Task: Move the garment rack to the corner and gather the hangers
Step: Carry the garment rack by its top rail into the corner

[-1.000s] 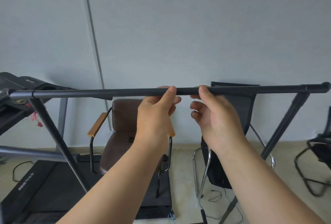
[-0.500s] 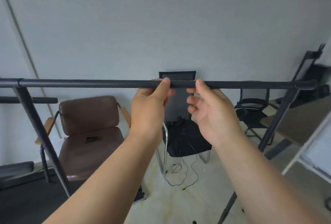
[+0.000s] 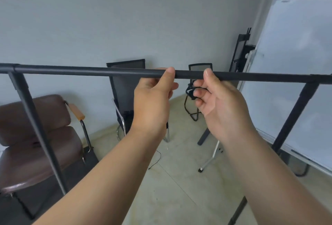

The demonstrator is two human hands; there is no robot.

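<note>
A black garment rack crosses the view at chest height, its top bar nearly level and its slanted legs dropping at the left and right. My left hand grips the bar near its middle, thumb over the top. Just to its right, my right hand holds the same bar, thumb on top and fingers curled underneath. No hangers are in view on the bar.
A brown leather armchair stands at the left, behind the rack's left leg. Two black mesh chairs sit against the grey wall near the corner. A whiteboard on a stand leans at the right. A thin cable lies on the pale floor.
The view has swung to the right with the rack: the treadmill has gone out of view, the armchair has slid to the left and the whiteboard has come in. Both hands stay on the bar.
</note>
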